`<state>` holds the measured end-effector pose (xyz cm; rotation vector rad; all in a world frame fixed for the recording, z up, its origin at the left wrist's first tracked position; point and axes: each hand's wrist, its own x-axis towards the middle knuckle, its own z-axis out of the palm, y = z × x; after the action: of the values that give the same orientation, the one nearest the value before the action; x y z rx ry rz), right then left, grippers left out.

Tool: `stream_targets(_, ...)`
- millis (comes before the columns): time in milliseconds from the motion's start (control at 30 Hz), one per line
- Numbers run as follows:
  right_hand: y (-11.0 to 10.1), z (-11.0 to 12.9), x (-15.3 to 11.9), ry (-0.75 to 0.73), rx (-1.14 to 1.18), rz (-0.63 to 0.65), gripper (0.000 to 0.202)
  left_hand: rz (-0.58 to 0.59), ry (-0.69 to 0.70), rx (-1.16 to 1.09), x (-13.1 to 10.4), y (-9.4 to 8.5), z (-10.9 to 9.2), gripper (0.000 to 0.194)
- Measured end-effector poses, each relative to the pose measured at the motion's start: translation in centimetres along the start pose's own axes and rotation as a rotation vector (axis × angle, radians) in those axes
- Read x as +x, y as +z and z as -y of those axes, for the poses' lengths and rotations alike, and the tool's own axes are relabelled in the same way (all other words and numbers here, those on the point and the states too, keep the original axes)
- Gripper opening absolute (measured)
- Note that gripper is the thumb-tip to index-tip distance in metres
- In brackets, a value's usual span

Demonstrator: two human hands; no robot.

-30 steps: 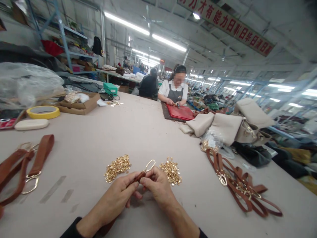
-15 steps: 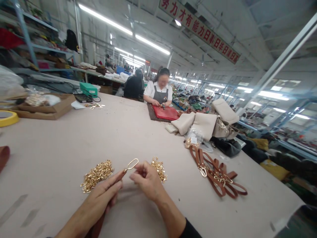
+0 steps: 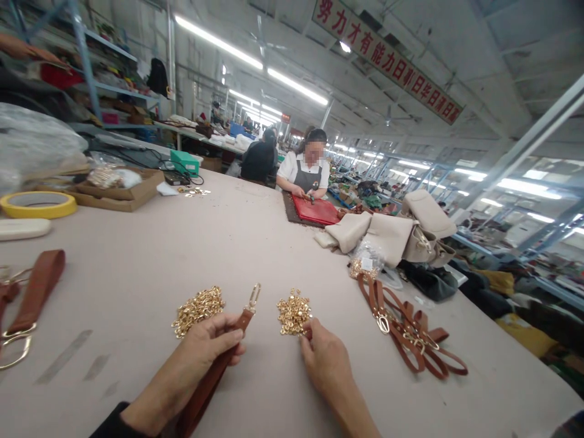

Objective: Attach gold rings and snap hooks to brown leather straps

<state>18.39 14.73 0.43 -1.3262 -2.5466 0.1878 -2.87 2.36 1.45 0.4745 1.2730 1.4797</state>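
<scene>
My left hand (image 3: 205, 348) is closed around a brown leather strap (image 3: 207, 389), whose end tilts up past the fingertips. A gold metal loop (image 3: 255, 295) sticks out from that end. At the near right edge of a small pile of gold rivet pieces (image 3: 291, 311), my right hand (image 3: 327, 358) has its thumb and fingers pinched together. What lies between those fingertips is too small to make out. A second heap of gold rivet pieces (image 3: 201, 307) sits just beyond my left hand.
Brown straps with gold hardware (image 3: 410, 340) lie on the right; another strap (image 3: 43, 292) is at far left. Yellow tape (image 3: 39, 205) and a cardboard tray (image 3: 132, 191) stand back left. Across the table, a person works on a red item (image 3: 317, 211) beside beige bags (image 3: 387, 234).
My right hand has left the strap's metal loop and moved right and down to the right-hand rivet pile. My left hand still holds the strap, now turned more upright. The view has shifted left.
</scene>
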Motion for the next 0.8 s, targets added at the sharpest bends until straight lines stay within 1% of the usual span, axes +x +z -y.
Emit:
stream_targets(67,0.5,0.2,0.3,-0.013,-0.053,-0.03,0.015,0.022,-0.007,0.004,0.0,0.2,0.1,0.043)
stream_targets(167,0.9,0.4,0.6,-0.005,-0.089,-0.032,0.014,0.06,0.031,0.049,0.2,0.1,0.4,0.044)
stream_targets(300,1.1,0.7,0.7,0.004,-0.061,-0.007,0.018,0.08,0.092,0.143,0.6,0.0,0.9,0.044)
stream_targets(433,1.1,0.7,0.8,0.021,0.028,0.018,0.02,0.107,0.091,0.232,0.6,0.2,1.1,0.04)
stream_targets(533,1.0,0.7,1.1,0.022,0.08,0.029,0.019,0.097,0.12,0.285,0.5,0.3,1.2,0.036)
stream_targets(667,0.7,0.6,1.8,-0.005,0.144,0.045,0.02,0.054,0.258,0.357,0.4,0.1,0.9,0.029)
stream_targets(800,0.7,0.3,2.5,0.007,0.282,0.14,0.023,0.008,0.289,0.413,0.2,0.0,0.6,0.031)
